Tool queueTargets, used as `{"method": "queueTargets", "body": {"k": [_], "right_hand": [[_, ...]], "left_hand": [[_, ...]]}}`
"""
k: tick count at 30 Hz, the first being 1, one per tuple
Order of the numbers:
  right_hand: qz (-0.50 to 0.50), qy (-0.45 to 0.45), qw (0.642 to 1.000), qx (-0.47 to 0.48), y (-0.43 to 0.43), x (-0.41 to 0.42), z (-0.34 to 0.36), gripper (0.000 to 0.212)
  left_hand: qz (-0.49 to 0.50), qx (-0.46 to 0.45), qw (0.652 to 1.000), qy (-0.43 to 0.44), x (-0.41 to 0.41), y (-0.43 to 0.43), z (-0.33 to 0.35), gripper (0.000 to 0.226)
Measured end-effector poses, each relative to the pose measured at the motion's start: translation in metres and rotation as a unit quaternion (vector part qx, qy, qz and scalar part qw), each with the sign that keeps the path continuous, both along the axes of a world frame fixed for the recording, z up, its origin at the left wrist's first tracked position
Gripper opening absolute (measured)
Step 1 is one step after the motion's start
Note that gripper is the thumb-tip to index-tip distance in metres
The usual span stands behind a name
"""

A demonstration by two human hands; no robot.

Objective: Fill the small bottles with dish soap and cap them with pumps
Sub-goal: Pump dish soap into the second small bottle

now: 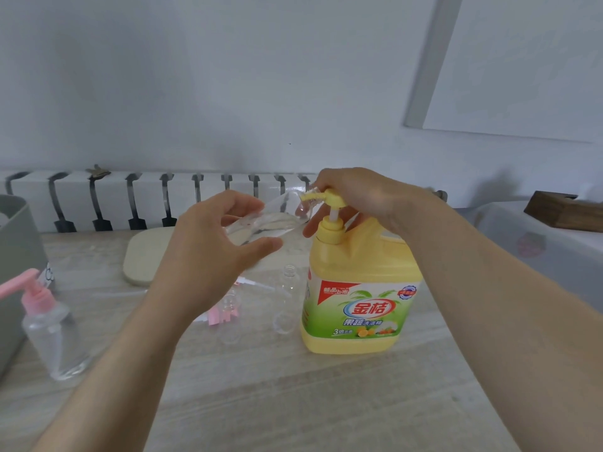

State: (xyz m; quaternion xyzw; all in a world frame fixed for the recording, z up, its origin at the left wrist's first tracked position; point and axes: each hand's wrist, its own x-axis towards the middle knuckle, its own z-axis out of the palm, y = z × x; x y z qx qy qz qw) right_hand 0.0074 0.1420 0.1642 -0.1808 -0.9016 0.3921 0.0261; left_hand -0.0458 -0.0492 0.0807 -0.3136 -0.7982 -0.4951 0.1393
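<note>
A big yellow dish soap jug (359, 288) with a yellow pump (329, 199) stands on the table. My right hand (355, 197) rests over the pump head, fingers curled round it. My left hand (208, 249) holds a small clear bottle (261, 223) tilted, its mouth up against the pump spout. Two more clear small bottles without caps, the taller (287, 298) and the shorter (230, 321), stand left of the jug. Pink pump parts (222, 316) lie beside them. At the left stands a small bottle with a pink pump on it (52, 327).
A grey bin (16, 256) stands at the left edge. A pale oval board (146, 252) lies behind my left hand. A white radiator (156, 200) runs along the back wall. A dark wooden box (567, 210) sits on a surface at the right.
</note>
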Motion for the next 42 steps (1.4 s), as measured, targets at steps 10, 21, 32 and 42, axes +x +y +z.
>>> {"method": "queueTargets", "body": {"k": [10,21,32,42], "right_hand": [[0.001,0.011,0.999,-0.047,0.001,-0.002,0.0,0.049],[0.0,0.01,1.0,-0.03,0.001,-0.004,-0.001,0.047],[-0.003,0.001,1.0,0.012,-0.002,-0.004,0.001,0.047],[-0.002,-0.003,0.999,0.039,-0.009,0.0,0.004,0.031]], "left_hand": [[-0.008,-0.013,1.0,-0.005,-0.001,-0.001,0.002,0.045],[-0.007,-0.023,1.0,-0.001,0.001,-0.001,0.001,0.043],[-0.022,-0.049,0.998,-0.019,0.0,-0.003,0.001,0.039],[-0.015,-0.039,0.999,-0.002,0.0,-0.001,0.002,0.044]]}}
